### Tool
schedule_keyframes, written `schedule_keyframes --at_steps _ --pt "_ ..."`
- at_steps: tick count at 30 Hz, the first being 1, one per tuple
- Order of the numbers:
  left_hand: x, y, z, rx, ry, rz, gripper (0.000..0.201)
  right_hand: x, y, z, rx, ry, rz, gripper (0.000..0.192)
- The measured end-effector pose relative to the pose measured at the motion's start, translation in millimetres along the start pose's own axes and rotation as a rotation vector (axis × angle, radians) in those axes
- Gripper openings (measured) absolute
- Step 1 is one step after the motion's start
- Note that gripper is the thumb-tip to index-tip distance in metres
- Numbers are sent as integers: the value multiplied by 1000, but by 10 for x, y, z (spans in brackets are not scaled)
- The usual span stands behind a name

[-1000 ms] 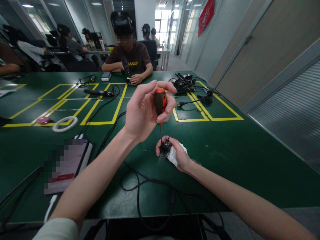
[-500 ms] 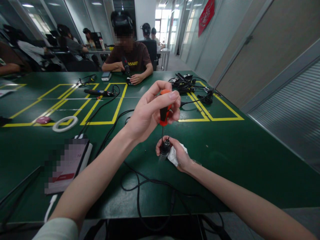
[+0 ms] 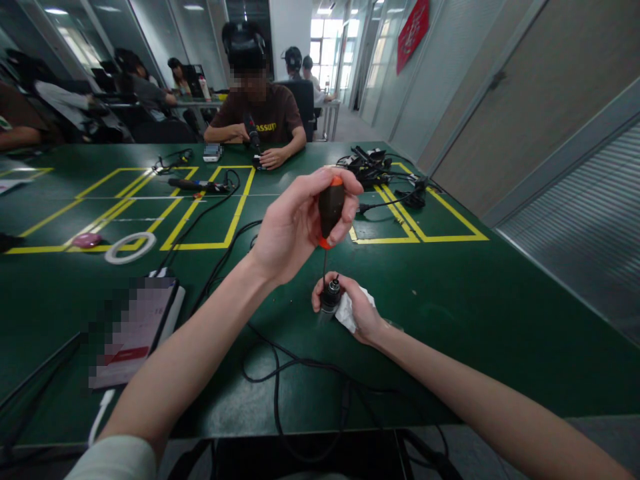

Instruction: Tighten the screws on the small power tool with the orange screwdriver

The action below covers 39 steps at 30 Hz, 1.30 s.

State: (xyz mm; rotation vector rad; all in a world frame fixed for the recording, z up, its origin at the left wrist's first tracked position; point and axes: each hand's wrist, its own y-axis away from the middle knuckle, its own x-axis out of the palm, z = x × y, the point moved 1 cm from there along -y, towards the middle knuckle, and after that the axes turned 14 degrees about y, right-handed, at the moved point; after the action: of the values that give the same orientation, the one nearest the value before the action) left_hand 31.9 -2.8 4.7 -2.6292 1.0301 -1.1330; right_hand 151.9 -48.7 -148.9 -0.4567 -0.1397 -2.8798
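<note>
Your left hand (image 3: pixel 295 230) is wrapped around one black-and-orange screwdriver (image 3: pixel 330 208), held upright, tip down in one small dark cylindrical part (image 3: pixel 330 298). Your right hand (image 3: pixel 357 312) clamps that part and one white cloth (image 3: pixel 347 312) against the green table (image 3: pixel 465 300). You appear mid-turn on a screw; next needs steady downward pressure.

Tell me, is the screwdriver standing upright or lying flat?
Upright. The left hand holds the screwdriver handle-up, shaft pointing down into the small dark part gripped by the right hand.
</note>
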Motion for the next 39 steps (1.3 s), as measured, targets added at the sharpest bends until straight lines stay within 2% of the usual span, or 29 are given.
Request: schedule_keyframes --at_steps 3,13,19,27,39 --pt "9 12 11 -6 -4 -3 29 1 -4 -3 -5 -4 1 35" --pt "35 28 -4 13 23 40 26 -2 -2 8 -7 24 11 38" --pt "26 10 -17 -35 17 34 49 4 4 26 -1 29 13 40" --pt "45 2 2 -50 31 29 54 14 1 7 -64 104 48 44" --pt "20 24 11 -12 -11 26 25 0 -6 -18 -56 119 35 47"
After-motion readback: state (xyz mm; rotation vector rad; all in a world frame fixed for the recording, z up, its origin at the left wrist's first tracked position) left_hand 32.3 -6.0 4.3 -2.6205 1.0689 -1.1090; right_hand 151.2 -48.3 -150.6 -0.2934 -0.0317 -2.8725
